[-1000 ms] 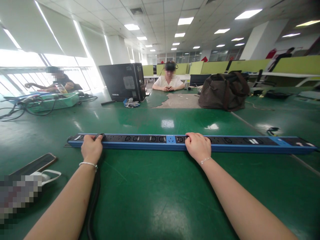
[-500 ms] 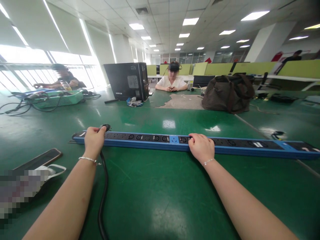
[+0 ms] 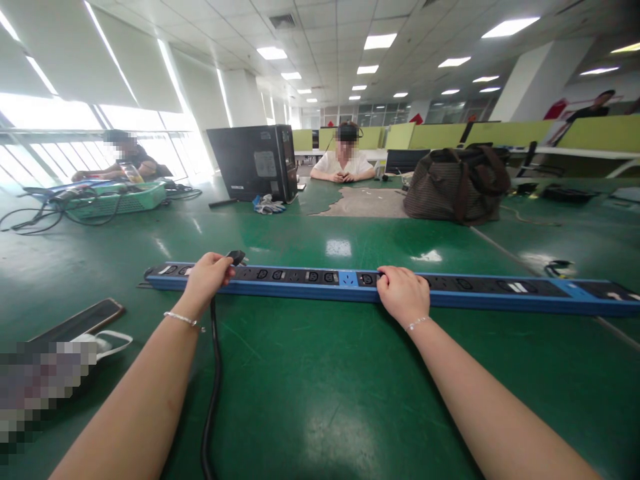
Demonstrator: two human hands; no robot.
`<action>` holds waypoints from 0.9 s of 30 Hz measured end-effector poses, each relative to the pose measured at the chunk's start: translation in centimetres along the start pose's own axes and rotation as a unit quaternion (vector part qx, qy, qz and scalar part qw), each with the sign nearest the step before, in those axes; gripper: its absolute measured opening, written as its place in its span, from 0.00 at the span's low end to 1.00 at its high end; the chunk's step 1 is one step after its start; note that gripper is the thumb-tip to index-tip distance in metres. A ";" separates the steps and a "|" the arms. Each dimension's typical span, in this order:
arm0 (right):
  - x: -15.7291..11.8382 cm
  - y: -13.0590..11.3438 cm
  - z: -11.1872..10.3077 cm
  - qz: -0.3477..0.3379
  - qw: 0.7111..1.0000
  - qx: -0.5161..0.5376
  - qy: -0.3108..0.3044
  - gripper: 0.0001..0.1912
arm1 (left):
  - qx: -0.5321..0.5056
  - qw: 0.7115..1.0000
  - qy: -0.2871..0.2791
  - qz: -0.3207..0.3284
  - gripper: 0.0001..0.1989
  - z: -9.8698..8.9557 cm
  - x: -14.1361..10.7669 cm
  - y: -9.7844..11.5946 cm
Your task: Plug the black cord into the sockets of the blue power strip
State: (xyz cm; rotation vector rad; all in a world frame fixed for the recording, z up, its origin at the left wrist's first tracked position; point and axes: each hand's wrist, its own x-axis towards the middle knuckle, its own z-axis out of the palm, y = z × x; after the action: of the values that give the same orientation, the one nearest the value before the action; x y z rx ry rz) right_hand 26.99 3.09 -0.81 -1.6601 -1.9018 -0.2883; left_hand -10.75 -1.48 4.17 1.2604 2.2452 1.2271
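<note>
A long blue-and-black power strip (image 3: 295, 291) with several sockets lies across the green table in front of me. My left hand (image 3: 206, 280) is closed around a black power plug (image 3: 237, 257), above the strip's left part. The plug's metal pins point to the right, clear of the sockets. From under that hand the thick black cord (image 3: 214, 380) runs down towards me. My right hand (image 3: 405, 293) grips the strip right of its middle, fingers over the far edge and thumb side on the top.
A phone (image 3: 83, 320) and a partly blurred item with a white strap (image 3: 117, 340) lie at left. Farther back are a green basket of cables (image 3: 123, 199), a black computer case (image 3: 250, 163), gloves (image 3: 269, 204) and a brown bag (image 3: 450, 190). A person (image 3: 343, 163) sits opposite.
My left hand has moved right along the strip with the plug, and the cord has shifted with it. My right hand stays in place on the strip.
</note>
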 end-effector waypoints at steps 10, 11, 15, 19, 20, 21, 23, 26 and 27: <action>-0.1 -0.1 -0.1 0.001 1.000 -0.006 -0.002 0.16 | 0.042 0.994 -0.082 0.059 0.14 1.0 -2.1 2.4; -0.1 -0.1 -0.1 0.001 1.000 -0.005 -0.001 0.16 | 0.082 0.991 -0.082 0.069 0.15 1.5 -2.6 3.0; -0.1 -0.1 0.0 0.001 1.000 -0.003 0.002 0.16 | 0.125 0.981 -0.113 0.102 0.15 3.7 -4.9 4.9; -0.1 -0.1 0.0 0.001 1.000 -0.002 0.005 0.15 | 0.126 0.980 -0.109 0.112 0.14 4.9 -6.1 5.3; -0.1 -0.1 0.0 0.002 1.000 -0.001 0.006 0.15 | 0.130 0.979 -0.108 0.110 0.13 5.0 -6.2 5.3; -0.1 -0.1 0.0 0.002 1.000 0.001 0.008 0.15 | 0.135 0.979 -0.108 0.106 0.13 5.1 -6.2 5.3; -0.1 -0.1 0.0 0.003 1.000 0.003 0.009 0.15 | 0.144 0.978 -0.110 0.099 0.13 5.3 -6.1 5.3; 0.0 -0.1 0.1 0.005 1.000 0.001 0.007 0.16 | 0.171 0.974 -0.104 0.104 0.14 5.7 -6.2 5.4; 0.0 -0.1 0.1 0.005 1.000 -0.001 0.007 0.16 | 0.188 0.971 -0.100 0.106 0.15 5.8 -6.4 5.5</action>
State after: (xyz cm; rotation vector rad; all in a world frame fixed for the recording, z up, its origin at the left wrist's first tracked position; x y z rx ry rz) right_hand 26.89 3.09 -0.90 -1.6639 -1.8838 -0.2967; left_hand -0.53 -2.05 4.09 1.7141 2.3070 0.7091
